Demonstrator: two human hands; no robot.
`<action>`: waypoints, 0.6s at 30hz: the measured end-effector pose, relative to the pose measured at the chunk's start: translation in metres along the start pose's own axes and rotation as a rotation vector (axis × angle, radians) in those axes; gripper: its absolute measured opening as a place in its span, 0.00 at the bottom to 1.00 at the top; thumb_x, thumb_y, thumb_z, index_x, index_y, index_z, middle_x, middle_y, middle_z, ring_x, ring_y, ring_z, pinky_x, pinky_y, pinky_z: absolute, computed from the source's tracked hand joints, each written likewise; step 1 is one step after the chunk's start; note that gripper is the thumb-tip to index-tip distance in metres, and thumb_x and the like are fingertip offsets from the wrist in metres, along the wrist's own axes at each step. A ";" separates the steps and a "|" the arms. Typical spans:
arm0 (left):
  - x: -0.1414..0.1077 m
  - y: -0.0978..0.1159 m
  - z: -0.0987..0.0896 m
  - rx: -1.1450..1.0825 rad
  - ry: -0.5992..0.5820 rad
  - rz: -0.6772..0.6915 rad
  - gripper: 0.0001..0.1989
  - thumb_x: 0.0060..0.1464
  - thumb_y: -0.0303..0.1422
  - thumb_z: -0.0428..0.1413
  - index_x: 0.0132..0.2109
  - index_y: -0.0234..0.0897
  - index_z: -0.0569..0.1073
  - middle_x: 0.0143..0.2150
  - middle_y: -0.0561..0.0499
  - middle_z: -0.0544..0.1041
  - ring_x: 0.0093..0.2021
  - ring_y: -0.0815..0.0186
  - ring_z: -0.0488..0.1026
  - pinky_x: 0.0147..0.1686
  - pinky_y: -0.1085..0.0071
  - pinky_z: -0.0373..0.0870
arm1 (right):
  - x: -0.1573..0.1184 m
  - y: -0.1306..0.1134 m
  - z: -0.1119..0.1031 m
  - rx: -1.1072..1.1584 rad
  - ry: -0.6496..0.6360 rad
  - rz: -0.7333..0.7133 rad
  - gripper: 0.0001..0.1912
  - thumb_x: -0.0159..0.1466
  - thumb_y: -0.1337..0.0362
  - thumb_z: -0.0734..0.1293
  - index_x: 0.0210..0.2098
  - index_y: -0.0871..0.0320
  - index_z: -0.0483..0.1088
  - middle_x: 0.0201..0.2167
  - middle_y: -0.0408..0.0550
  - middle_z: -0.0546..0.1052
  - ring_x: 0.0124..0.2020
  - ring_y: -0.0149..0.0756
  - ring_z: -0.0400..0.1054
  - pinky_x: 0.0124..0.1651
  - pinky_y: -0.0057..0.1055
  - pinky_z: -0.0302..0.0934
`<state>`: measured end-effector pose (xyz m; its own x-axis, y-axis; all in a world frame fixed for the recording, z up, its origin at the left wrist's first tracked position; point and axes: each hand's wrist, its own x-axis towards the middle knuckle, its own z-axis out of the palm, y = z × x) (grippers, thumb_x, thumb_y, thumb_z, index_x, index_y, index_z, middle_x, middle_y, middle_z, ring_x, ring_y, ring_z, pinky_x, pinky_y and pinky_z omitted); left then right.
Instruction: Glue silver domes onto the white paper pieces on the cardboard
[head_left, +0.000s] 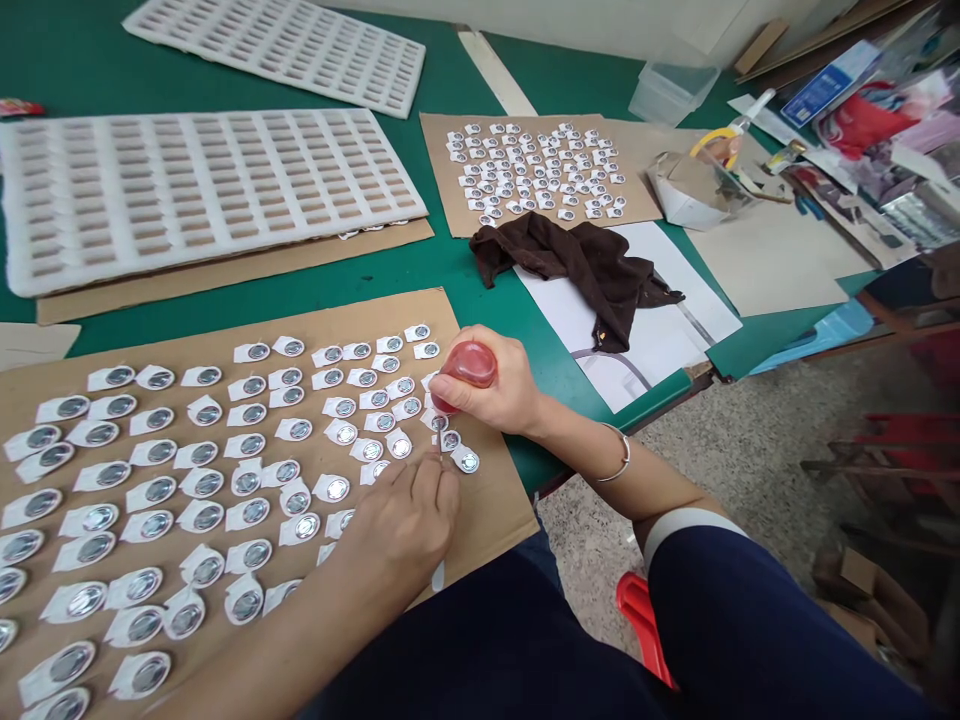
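Red bulb [472,365] sits in the right hand [506,388], fingers [489,336] curled around it.

Right hand [501,388] gripping red bulb [474,364], left hand [411,515] near it, silvery round pieces [337,488] on brown cardboard [487,505]

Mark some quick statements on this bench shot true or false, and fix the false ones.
1. The right hand has its grip on a red bulb. True.
2. The metal bracelet is on the left wrist. False: the bracelet is on the right wrist.
3. The left hand is over the near cardboard. True.
4. The brown cloth lies on a foam tray. False: the brown cloth lies partly on the white sheet.
5. The far cardboard holds many small tabbed discs. True.
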<state>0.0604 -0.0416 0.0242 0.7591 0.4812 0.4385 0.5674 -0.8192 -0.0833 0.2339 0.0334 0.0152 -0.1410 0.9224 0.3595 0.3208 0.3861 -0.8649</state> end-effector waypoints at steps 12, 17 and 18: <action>0.000 -0.002 -0.001 0.019 0.009 0.031 0.13 0.53 0.15 0.43 0.35 0.25 0.72 0.28 0.40 0.74 0.30 0.58 0.75 0.30 0.64 0.76 | 0.001 0.000 -0.002 -0.015 0.026 0.006 0.18 0.54 0.50 0.74 0.30 0.56 0.67 0.28 0.41 0.74 0.28 0.29 0.66 0.35 0.29 0.63; -0.001 -0.003 0.000 0.022 0.012 0.032 0.13 0.55 0.16 0.43 0.36 0.25 0.72 0.28 0.42 0.74 0.30 0.59 0.75 0.31 0.64 0.77 | 0.000 0.000 -0.003 -0.018 0.026 0.005 0.19 0.54 0.49 0.73 0.30 0.56 0.67 0.29 0.42 0.74 0.28 0.29 0.66 0.35 0.29 0.63; -0.002 -0.004 0.000 0.017 0.011 0.039 0.13 0.54 0.16 0.43 0.36 0.25 0.72 0.28 0.41 0.74 0.30 0.59 0.75 0.30 0.64 0.77 | 0.000 0.000 -0.004 -0.024 0.024 0.002 0.19 0.54 0.48 0.73 0.30 0.56 0.67 0.29 0.42 0.74 0.28 0.29 0.66 0.35 0.29 0.63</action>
<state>0.0571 -0.0395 0.0241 0.7774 0.4457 0.4440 0.5429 -0.8318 -0.1157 0.2370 0.0335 0.0169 -0.1175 0.9231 0.3663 0.3434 0.3838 -0.8572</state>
